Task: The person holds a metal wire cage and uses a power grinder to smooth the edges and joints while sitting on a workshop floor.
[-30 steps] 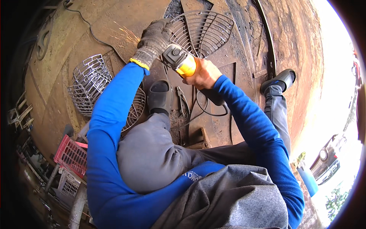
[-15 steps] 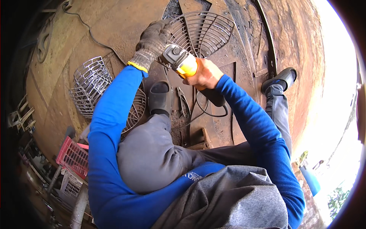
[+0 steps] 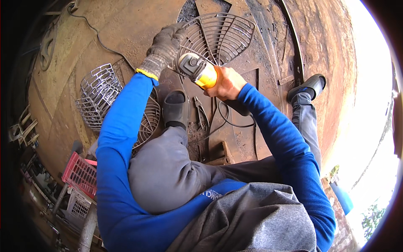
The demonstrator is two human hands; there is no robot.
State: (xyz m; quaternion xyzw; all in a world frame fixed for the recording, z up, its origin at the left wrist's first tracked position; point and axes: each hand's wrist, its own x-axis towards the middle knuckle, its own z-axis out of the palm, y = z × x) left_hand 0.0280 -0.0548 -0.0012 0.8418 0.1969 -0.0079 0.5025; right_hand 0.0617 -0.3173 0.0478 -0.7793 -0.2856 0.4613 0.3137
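Observation:
In a dark knitted glove with a yellow cuff, my left hand (image 3: pixel 164 47) is closed on the left rim of a round wire grille (image 3: pixel 222 37), which looks like a fan guard with curved bars. My bare right hand (image 3: pixel 226 84) wraps around the yellow body of an angle grinder (image 3: pixel 205 75). The grinder's grey head lies over the near-left part of the grille, close to my gloved hand. Whether its disc touches the wire I cannot tell. A dark cord loops below the tool.
Pliers (image 3: pixel 201 112) lie between my feet near a small wooden block (image 3: pixel 220 153). Left of my leg are bent wire racks (image 3: pixel 98 96) and another round grille (image 3: pixel 149 122). A pink crate (image 3: pixel 79 174) stands at lower left. A black cable (image 3: pixel 98 35) crosses the rusty metal floor.
My left hand and the grille have shifted slightly left. The grinder's head has moved a little left and down, and its cord loop has swung slightly.

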